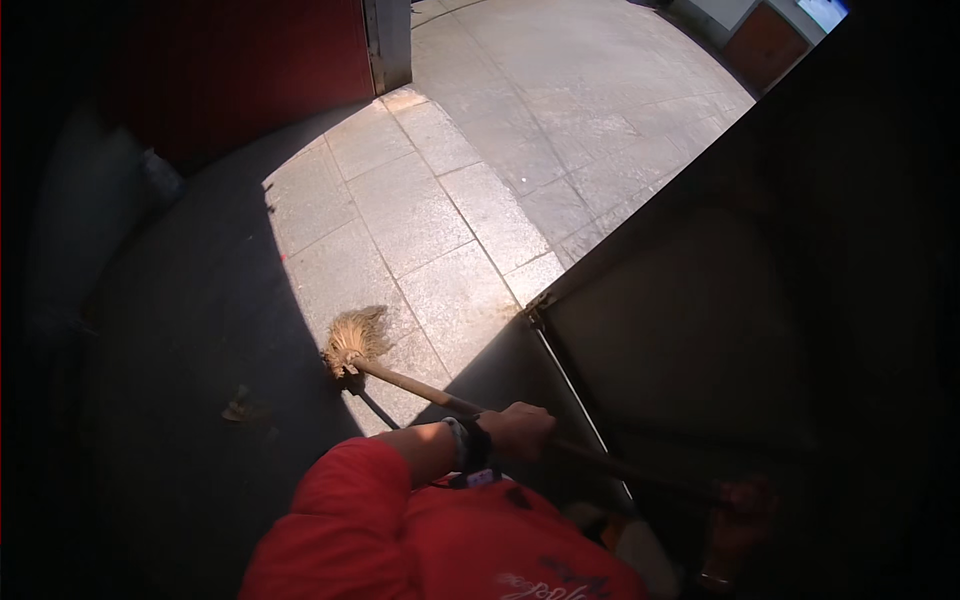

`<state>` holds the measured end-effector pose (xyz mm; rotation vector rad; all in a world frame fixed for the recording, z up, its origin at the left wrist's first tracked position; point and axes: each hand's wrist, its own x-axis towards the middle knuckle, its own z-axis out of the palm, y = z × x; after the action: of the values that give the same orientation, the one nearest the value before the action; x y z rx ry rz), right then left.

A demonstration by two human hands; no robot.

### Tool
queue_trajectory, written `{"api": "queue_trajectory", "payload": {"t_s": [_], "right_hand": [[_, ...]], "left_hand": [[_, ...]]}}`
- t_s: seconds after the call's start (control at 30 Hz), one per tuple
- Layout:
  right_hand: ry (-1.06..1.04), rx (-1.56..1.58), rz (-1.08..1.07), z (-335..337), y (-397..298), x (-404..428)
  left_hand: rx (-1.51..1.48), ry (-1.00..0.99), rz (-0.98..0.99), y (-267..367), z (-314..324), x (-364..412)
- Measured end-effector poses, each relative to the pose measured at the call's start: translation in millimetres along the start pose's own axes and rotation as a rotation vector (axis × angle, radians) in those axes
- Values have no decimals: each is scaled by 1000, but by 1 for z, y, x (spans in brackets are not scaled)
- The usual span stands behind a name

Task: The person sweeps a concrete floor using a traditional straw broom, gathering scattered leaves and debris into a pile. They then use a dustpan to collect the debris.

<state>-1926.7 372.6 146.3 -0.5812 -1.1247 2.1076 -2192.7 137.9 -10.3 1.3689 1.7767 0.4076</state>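
My left hand (521,429), with dark bands at its wrist, is closed around the wooden handle (420,388) of a mop or broom. Dimly lit at the lower right, my right hand (746,499) grips the upper end of the same handle. Pale, frayed strands form the head (355,337), which rests on sunlit paving by the edge of the shade. The handle runs from that head across my front, its far part dark in shadow. My torso and left sleeve are red.
Stone paving (442,202) stretches ahead. A red door or panel (262,75) stands upper left beside a grey post (390,45). A large dark panel (712,300) fills the right. A pale bag-like thing (90,202) and small debris (244,409) lie in shade at left.
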Motion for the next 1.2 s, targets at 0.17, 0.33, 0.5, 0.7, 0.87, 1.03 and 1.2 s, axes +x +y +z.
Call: {"api": "queue_trajectory", "payload": {"t_s": [0.17, 0.33, 0.5, 0.7, 0.87, 1.03, 1.2], "right_hand": [[80, -282, -139, 79, -73, 16], [-239, -1385, -1018, 152, -63, 15], [-546, -1298, -917, 243, 15, 6], [-860, -900, -33, 288, 174, 18], [-1464, -887, 571, 344, 304, -57], [-1186, -962, 433, 390, 279, -50], [-1041, -938, -126, 466, 193, -28]], "left_hand": [[-193, 385, 190, 32, -10, -15], [-270, 398, 54, 15, -28, -52], [-385, 526, -93, -55, 10, -107], [-344, 593, -537, -161, 86, -256], [-354, 628, -956, -200, 206, -415], [-419, 861, -939, -178, 191, -418], [-521, 1048, -616, -134, 97, -393]]}}
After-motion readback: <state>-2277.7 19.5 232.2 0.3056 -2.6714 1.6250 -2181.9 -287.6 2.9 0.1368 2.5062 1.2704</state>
